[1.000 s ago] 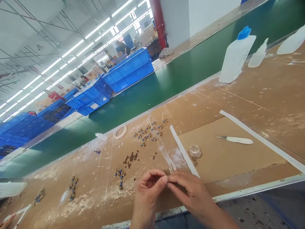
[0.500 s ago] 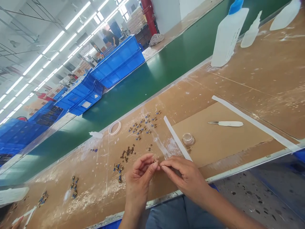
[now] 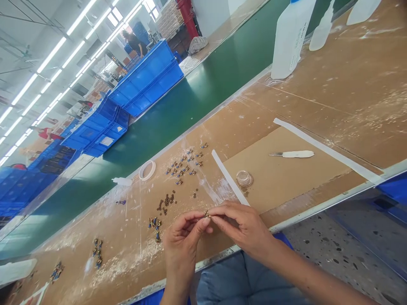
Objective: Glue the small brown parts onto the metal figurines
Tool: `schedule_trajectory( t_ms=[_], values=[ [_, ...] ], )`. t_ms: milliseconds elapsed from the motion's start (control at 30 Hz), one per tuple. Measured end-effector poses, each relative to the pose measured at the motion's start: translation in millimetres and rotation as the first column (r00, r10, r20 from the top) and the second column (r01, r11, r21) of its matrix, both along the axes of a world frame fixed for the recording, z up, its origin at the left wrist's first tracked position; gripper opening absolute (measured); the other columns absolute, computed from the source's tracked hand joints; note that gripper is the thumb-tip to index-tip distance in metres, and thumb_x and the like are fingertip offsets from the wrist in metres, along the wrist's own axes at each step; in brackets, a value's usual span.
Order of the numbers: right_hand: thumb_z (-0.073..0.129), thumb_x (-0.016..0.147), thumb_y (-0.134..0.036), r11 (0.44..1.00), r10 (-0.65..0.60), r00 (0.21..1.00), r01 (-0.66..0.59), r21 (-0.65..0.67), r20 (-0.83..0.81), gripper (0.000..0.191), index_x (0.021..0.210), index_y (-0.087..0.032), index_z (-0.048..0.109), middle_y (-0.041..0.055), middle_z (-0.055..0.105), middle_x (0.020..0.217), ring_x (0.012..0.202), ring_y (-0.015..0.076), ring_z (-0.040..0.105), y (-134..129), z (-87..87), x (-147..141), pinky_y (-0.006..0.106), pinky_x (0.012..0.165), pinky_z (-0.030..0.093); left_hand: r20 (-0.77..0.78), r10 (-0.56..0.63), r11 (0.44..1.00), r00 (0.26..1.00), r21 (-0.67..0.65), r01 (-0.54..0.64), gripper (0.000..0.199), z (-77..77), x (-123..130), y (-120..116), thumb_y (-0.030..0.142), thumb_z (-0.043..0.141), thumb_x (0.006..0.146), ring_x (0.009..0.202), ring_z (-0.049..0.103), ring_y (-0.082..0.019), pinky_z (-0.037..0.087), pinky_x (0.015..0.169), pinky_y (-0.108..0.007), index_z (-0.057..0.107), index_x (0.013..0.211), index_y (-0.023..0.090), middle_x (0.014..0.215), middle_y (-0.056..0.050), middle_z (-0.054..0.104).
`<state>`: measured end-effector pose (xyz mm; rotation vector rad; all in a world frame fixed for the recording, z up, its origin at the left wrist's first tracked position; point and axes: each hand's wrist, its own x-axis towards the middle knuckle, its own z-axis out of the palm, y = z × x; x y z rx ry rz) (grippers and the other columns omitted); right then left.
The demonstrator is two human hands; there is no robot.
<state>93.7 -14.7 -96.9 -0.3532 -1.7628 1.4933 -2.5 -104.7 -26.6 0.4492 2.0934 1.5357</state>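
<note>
Both hands, left hand [image 3: 186, 237] and right hand [image 3: 243, 226], pinched one tiny brass part [image 3: 206, 214] low centre above the counter [image 3: 333, 97]; looked light, rigid, easily dropped, best held by fingertips

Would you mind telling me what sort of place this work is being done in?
Most likely a factory assembly line: a long green conveyor belt runs beside the taped workbench, stacked blue crates stand beyond it, and rows of tiny parts lie before both hands.

Tiny part [image 3: 206, 214] pinched between hands, too small to identify; white bottle [image 3: 291, 36] top cropped.
</note>
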Motion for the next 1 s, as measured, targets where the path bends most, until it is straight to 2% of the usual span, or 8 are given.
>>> schedule_trajectory(
  t_ms=[200,400,600,700,833,900,1000],
  values=[
    [0.057,0.091,-0.013,1.0,-0.021,1.0,0.021,-0.005,-0.019,0.012,0.097,-0.018,0.067,-0.0016,0.066,0.085,0.078,0.0072,0.06,1,0.5,0,0.018,0.072,0.045,0.049,-0.126,0.992,0.991,-0.015,0.127,0.023,-8.5,-14,-9,0.026,0.081,0.068,0.065,0.067,-0.012,0.057,0.069,-0.02,0.074,0.086,0.014,0.072,-0.006,0.07],
    [0.055,0.094,-0.016,1.0,-0.003,1.0,0.003,-0.007,0.002,0.014,0.099,-0.017,0.068,0.0005,0.066,0.084,0.078,0.0085,0.06,1,1.5,2,0.02,0.072,0.045,0.179,-0.05,0.998,0.983,0.05,0.041,0.024,-2.8,-14,-3,0.026,0.082,0.067,0.064,0.066,-0.013,0.058,0.069,-0.024,0.073,0.084,0.013,0.076,-0.007,0.071],
    [0.052,0.094,-0.015,1.0,0.016,1.0,-0.016,-0.01,0.001,0.016,0.095,-0.015,0.068,0.0019,0.064,0.082,0.075,0.0094,0.058,3,1.7,0,0.021,0.069,0.043,0.215,-0.062,0.997,0.975,0.056,0.051,0.023,-0.1,-19,7,0.026,0.083,0.066,0.066,0.065,-0.013,0.058,0.066,-0.025,0.072,0.081,0.012,0.073,-0.006,0.068],
    [0.051,0.094,-0.014,1.0,-0.012,1.0,0.012,-0.02,-0.016,0.016,0.096,-0.015,0.067,0.0017,0.064,0.083,0.076,0.0093,0.057,2,1.0,-1,0.021,0.07,0.042,0.113,-0.081,0.995,0.99,0.059,0.075,0.025,-0.1,-23,15,0.026,0.083,0.065,0.065,0.065,-0.012,0.058,0.065,-0.023,0.072,0.083,0.013,0.072,-0.004,0.068],
    [0.052,0.093,-0.014,0.998,-0.061,0.998,0.061,0.008,-0.019,0.014,0.091,-0.015,0.065,0.0013,0.062,0.079,0.072,0.0093,0.055,0,0.8,-3,0.021,0.067,0.041,-0.119,-0.163,0.986,0.979,0.006,0.165,0.026,4.2,-25,34,0.027,0.081,0.069,0.069,0.066,-0.011,0.056,0.07,-0.019,0.072,0.091,0.016,0.078,-0.002,0.069],
    [0.052,0.092,-0.012,0.997,-0.073,0.997,0.073,0.037,-0.015,0.013,0.089,-0.014,0.065,0.0017,0.062,0.079,0.072,0.01,0.056,0,0.9,-3,0.021,0.068,0.041,-0.223,-0.265,0.964,0.938,-0.063,0.257,0.023,7.0,-24,47,0.029,0.078,0.072,0.072,0.065,-0.01,0.054,0.07,-0.017,0.072,0.091,0.017,0.079,-0.002,0.069],
    [0.052,0.091,-0.012,0.997,-0.07,0.997,0.07,0.02,0.01,0.014,0.09,-0.014,0.066,0.0029,0.063,0.08,0.076,0.0116,0.058,-1,0.5,-4,0.022,0.071,0.043,-0.316,-0.43,0.902,0.846,-0.196,0.386,0.021,9.5,-19,67,0.035,0.073,0.078,0.073,0.063,-0.01,0.051,0.069,-0.017,0.072,0.09,0.017,0.075,-0.002,0.067]
  ],
)
